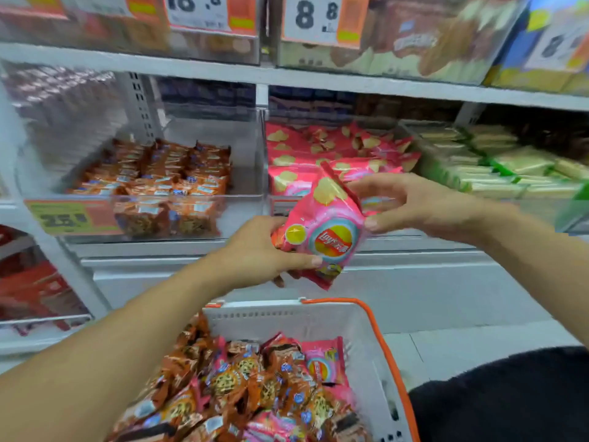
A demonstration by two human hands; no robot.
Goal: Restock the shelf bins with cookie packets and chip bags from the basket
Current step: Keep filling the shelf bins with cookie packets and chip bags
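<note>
Both the left hand (258,250) and the right hand (411,204) pinch a pink chip bag (322,231) at centre, below the pink-bag bin (271,202) at 12 o'clock. The basket (376,346) at 6 o'clock holds many packets: much remains.

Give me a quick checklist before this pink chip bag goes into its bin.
1. Bag held: ok, left hand and right hand both grip the chip bag.
2. Matching bin: ok, pink bin lies just behind the bag.
3. Room in bin: cannot tell, it looks heaped.
4. Path: ok, nothing between bag and bin.
5. Basket stock: ok, cookie packets and more pink bags remain.
</note>
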